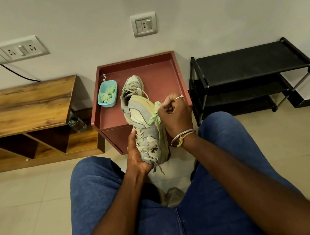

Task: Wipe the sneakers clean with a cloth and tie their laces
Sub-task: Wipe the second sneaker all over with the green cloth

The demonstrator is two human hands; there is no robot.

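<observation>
Both forearms reach forward between the spread legs in blue jeans. The left hand grips the lower end of the sneaker from the left, its fingers curled round the laced side. The right hand, higher and to the right, is bunched like a fist and pinches the green cloth against the sneaker's sole edge. A bangle circles the right wrist, and one finger wears a ring
</observation>
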